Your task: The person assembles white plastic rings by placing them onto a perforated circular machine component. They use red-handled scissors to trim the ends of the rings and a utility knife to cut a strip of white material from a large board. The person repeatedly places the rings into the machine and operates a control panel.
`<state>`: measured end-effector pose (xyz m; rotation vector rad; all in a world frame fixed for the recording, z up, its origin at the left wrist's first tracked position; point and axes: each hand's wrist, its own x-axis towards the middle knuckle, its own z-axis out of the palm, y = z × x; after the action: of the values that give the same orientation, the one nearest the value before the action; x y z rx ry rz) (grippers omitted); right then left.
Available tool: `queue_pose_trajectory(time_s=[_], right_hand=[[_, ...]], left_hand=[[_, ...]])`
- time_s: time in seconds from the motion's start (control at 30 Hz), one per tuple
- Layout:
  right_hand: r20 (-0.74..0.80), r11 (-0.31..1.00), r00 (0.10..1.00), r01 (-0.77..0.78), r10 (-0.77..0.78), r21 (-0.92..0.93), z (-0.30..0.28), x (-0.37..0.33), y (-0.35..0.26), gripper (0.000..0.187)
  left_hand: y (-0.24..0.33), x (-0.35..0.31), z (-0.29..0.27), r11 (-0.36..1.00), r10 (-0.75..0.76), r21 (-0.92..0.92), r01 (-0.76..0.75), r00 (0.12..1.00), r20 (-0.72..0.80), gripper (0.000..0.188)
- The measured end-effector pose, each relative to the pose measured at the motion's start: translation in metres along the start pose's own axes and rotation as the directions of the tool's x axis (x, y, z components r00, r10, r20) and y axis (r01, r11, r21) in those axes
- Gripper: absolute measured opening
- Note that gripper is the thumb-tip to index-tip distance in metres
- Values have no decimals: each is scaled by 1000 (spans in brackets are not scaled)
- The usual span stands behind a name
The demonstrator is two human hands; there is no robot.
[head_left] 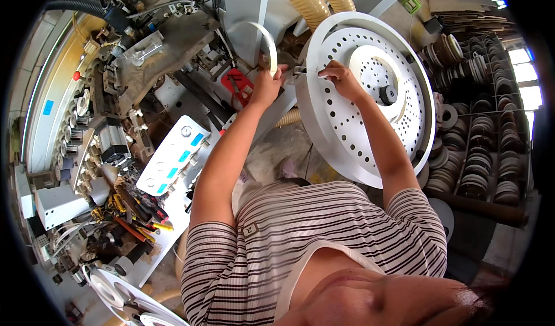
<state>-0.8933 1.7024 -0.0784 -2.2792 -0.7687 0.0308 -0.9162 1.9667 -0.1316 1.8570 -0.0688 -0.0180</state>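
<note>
white strip (272, 47): one narrow length, standing in the space left of the large disc, its upper part arching up and over to the left.

left hand (266, 86): fingers curling closely around the lower part of the strip and gripping it.

right hand (345, 82): hovering in front of the disc near its left rim, fingers bending inward, thumb and fingertips drawing together at a small pale piece (322, 76); whether it is being gripped, and whether it is belonging to the strip, one cannot tell.

small metal bracket (299, 70): sitting between the two hands, at the disc's left rim.

large white disc (341, 144): tilting, raised at the rim, showing many round holes; carrying a pale ring (399, 74) about its centre and a black knob (388, 95).

red tool (237, 85): lying just left of the left hand.

white panel (169, 159): showing a gauge and blue labels, standing farther left; hand tools (124, 207) with yellow, orange and red parts lying below it.

ribbed yellowish hoses (306, 3): running above the disc.

rack (469, 144): holding many rolls (478, 163) on edge, standing at the far right.
</note>
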Motion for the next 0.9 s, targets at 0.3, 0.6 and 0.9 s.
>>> queue_pose_trajectory(time_s=[0.3, 0.6, 0.9], right_hand=[[-2, 997, 997, -79, 79, -16, 9, 4, 5, 35], [-33, 987, 993, -117, 114, -106, -6, -6, 12, 34], [-195, 962, 948, -224, 252, 155, 34, -3, -27, 25]], left_hand=[[3, -1, 0, 990, 45, -133, -44, 999, 1, 25], [-11, 0, 6, 951, 100, -289, -112, 993, -58, 24], [5, 0, 1, 989, 85, -113, -94, 993, -85, 10]])
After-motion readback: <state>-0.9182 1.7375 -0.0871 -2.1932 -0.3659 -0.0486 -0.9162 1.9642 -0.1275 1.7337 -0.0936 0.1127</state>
